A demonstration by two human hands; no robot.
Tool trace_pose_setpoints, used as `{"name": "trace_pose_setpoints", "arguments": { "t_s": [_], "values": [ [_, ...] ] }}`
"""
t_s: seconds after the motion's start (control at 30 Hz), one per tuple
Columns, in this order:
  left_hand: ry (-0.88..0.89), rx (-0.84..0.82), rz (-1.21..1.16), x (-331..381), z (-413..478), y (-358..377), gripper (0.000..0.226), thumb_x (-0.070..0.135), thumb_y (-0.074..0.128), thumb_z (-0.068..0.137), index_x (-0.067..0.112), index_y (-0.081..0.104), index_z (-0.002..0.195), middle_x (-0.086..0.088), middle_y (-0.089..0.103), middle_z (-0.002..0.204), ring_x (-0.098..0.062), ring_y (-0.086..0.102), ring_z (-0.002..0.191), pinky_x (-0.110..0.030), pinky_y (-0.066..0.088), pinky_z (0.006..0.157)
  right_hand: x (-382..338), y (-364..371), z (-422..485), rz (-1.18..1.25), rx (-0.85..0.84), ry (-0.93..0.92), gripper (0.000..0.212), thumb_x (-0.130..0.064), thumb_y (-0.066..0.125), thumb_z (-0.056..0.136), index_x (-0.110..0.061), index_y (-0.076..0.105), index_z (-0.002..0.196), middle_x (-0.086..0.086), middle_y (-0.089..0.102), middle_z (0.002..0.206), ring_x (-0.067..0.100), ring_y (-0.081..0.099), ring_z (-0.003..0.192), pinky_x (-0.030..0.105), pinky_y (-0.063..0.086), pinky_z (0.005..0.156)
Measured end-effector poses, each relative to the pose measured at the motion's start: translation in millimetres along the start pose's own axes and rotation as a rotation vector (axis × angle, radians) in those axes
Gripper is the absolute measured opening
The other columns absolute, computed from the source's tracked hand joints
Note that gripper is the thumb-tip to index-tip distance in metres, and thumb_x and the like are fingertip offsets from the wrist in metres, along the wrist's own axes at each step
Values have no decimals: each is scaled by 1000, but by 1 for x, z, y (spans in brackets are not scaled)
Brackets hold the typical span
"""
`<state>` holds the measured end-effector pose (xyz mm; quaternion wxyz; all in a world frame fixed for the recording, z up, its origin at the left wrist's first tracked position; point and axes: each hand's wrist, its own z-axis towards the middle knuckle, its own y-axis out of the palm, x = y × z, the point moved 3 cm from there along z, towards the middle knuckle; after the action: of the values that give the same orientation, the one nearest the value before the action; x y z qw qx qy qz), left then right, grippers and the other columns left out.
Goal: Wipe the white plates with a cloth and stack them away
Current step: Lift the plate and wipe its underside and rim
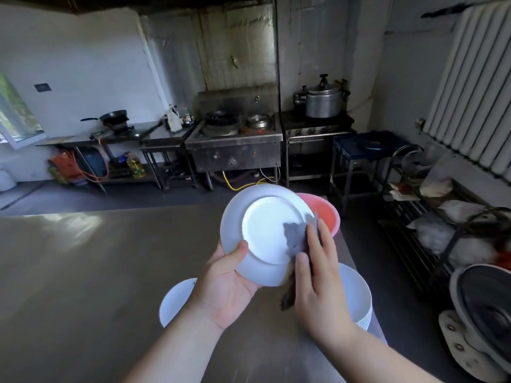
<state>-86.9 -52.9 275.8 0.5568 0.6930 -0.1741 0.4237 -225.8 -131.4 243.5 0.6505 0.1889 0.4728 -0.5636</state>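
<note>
The white plate (265, 230) is up off the bench (83, 272), tilted toward me in front of my chest. It is round, plain and glossy, with a wide sloping rim around a flat centre set off by a raised ring; it looks like the underside, though I can't be sure.

My left hand (224, 283) grips it at the lower left edge, thumb curled over the rim and the fingers hidden behind. My right hand (318, 280) lies flat on the plate's right side, its fingers fairly straight and pressing a grey cloth (297, 234) onto the surface. The cloth bunches out to the left of my fingers, and one dark end hangs below my palm.

Under my right wrist, a stack of white plates (356, 297) sits near the bench's right edge. A single white plate (174, 302) lies on the bench below my left forearm. A pink bowl (325, 214) shows just behind the plate I'm holding.

Across the floor stand a steel wok stove (235, 142) and a pressure cooker (322, 102).
</note>
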Motion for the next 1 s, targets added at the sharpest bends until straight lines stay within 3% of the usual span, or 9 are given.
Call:
{"name": "trace_pose_setpoints", "arguments": {
  "t_s": [0.13, 0.27, 0.37, 0.47, 0.67, 0.8, 0.87, 0.93, 1.0],
  "values": [
    [-21, 16, 127, 10, 2, -10, 58, 15, 63, 93, 25, 54, 150, -11, 63, 146, -34, 62, 133, -55, 54, 102, 3, -23, 48, -21, 23, 5, 42, -11, 54, 106, -22, 62, 146, -20, 53, 150, -9, 43, 139, 6, 33, 109],
    [26, 22, 171, 21, 6, -17, 48, 12, 54, 102, 20, 55, 149, -14, 61, 147, -35, 59, 135, -54, 46, 110, -6, -31, 79, -34, -99, -87, 38, -17, 54, 106, -20, 66, 141, -14, 59, 146, -1, 49, 138, 25, 39, 116],
    [91, 55, 80, 19, 7, -17, 52, 11, 55, 101, 20, 51, 152, -14, 59, 150, -36, 57, 138, -55, 48, 111, -7, -10, 36, -90, -113, -134, 57, -32, 42, 108, -18, 35, 163, -7, 25, 171, 5, 22, 157, 27, 22, 127],
    [117, 88, 22, 14, 6, -14, 51, 12, 51, 100, 22, 54, 150, -13, 63, 145, -33, 64, 129, -49, 60, 96, -7, 8, -3, -139, -206, -118, 71, -52, 28, 108, -22, -1, 166, -18, -18, 172, 6, -11, 160, 21, 2, 127],
    [139, 70, -26, 9, 5, -1, 52, 13, 49, 101, 29, 52, 151, -7, 62, 148, -31, 61, 134, -51, 58, 98, -9, -15, 59, -144, -78, -73, 57, -34, 32, 112, -13, 28, 165, -18, 22, 167, -23, 7, 144, 5, 12, 118],
    [155, 78, -55, -6, 4, 9, 51, 11, 46, 102, 26, 49, 151, -11, 62, 147, -35, 60, 135, -57, 50, 107, -2, 12, -2, -57, -53, -72, 67, -45, 31, 108, -18, 13, 167, -14, -2, 174, 9, -2, 161, 39, 13, 130],
    [139, 58, -26, -11, 0, 12, 52, 10, 45, 103, 27, 47, 152, -12, 60, 149, -36, 59, 136, -56, 54, 103, 5, 11, -3, 25, 30, -7, 63, -44, 36, 107, -21, 25, 165, -12, 9, 174, 14, 14, 161, 51, 25, 128],
    [132, 34, -6, -7, -1, 12, 51, 14, 45, 105, 28, 47, 154, -10, 59, 150, -35, 58, 137, -55, 57, 96, 4, -1, 18, 87, 94, -16, 54, -36, 45, 107, -21, 42, 159, -13, 30, 166, 19, 40, 150, 51, 38, 121],
    [105, 55, -22, 4, 3, 8, 48, 22, 46, 104, 26, 50, 152, -7, 62, 148, -32, 60, 136, -54, 58, 92, 0, -15, 44, 76, 111, -81, 44, -19, 54, 106, -14, 57, 149, -12, 49, 154, 14, 49, 142, 35, 41, 118]
  ]
}}
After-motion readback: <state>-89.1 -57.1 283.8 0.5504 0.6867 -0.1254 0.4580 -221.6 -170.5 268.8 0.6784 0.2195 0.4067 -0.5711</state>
